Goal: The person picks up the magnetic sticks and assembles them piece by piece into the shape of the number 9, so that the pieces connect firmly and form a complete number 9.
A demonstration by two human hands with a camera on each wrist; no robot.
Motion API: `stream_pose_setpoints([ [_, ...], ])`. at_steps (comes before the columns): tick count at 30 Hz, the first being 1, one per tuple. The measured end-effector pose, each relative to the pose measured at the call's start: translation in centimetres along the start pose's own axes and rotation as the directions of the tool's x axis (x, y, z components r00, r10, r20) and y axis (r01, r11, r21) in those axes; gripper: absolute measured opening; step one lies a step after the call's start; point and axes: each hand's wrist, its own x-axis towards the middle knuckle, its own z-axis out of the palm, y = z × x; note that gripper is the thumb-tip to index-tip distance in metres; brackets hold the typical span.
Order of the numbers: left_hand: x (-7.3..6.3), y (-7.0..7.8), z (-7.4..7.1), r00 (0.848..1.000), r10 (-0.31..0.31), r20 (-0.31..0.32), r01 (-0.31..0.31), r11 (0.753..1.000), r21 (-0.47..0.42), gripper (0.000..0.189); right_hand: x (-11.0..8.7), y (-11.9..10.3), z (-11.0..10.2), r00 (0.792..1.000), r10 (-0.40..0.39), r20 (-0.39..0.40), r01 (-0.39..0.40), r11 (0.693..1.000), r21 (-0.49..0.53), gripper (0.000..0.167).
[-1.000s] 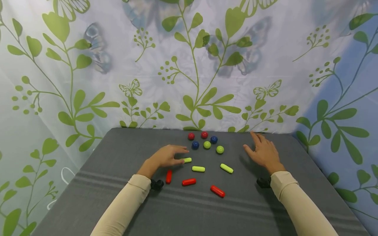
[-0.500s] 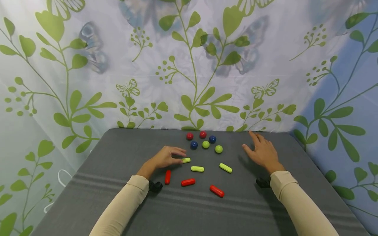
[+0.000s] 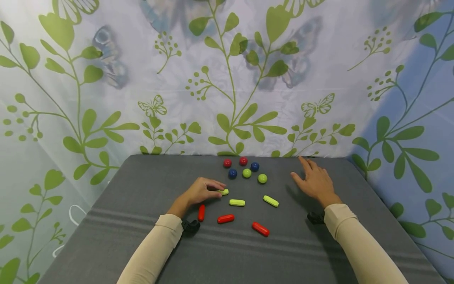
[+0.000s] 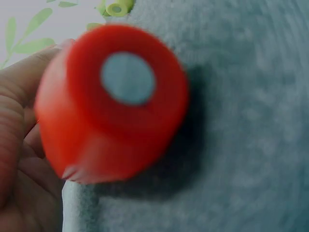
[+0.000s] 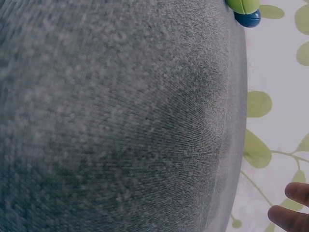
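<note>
My left hand [image 3: 203,191] pinches the left end of a yellow-green magnetic rod [image 3: 224,192], thumb on the near side and fingers over it. Part of that rod is hidden by the fingers. Close to the left wrist lies a red magnetic rod [image 3: 201,213]; the left wrist view shows this red rod [image 4: 116,106] end-on, with a silver disc in its tip. Two more yellow-green rods, a middle one [image 3: 237,202] and a right one [image 3: 271,201], lie nearby. My right hand [image 3: 315,182] hovers over the table's right side, fingers spread and holding nothing; two fingertips [image 5: 289,218] show in the right wrist view.
Behind the rods sit two red balls [image 3: 227,163], two blue balls [image 3: 232,174] and two green balls [image 3: 262,178]. Nearer me lie another red rod [image 3: 226,219] and a third red rod [image 3: 260,228]. The grey table [image 3: 227,260] ends at a leaf-patterned curtain [image 3: 170,86].
My left fingers have closed down onto the yellow-green rod, and the left wrist has shifted slightly right. The right hand keeps its place. The head view has turned a little.
</note>
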Motion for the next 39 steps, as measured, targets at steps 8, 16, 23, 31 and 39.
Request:
stream_pose_setpoints([
  [8, -0.3, 0.1, 0.5, 0.996, -0.07, -0.06, 0.06, 0.985, -0.162, 0.022, -0.2, -0.1, -0.1, 1.0, 0.01, 0.007, -0.01, 1.0, 0.001, 0.081],
  [16, 0.1, 0.9, 1.2, 0.988, -0.096, -0.119, 0.058, 0.956, -0.287, 0.033, -0.3, -0.3, -0.5, 1.0, 0.024, 0.015, -0.024, 1.0, -0.004, 0.082],
  [23, 0.2, 0.5, 1.8, 0.988, -0.074, -0.138, 0.029, 0.952, -0.305, 0.036, -0.3, -0.2, -0.4, 1.0, 0.023, 0.017, -0.023, 1.0, -0.002, 0.083],
  [31, -0.2, -0.3, 2.0, 0.991, -0.039, -0.124, 0.013, 0.979, -0.201, 0.029, -0.2, 0.0, 0.1, 0.999, 0.021, 0.024, -0.021, 1.0, -0.01, 0.083],
  [39, -0.3, -0.3, 1.9, 0.987, 0.014, -0.161, -0.03, 0.995, -0.097, 0.022, -0.2, -0.3, 0.3, 0.999, 0.012, 0.03, -0.012, 1.0, -0.02, 0.084],
])
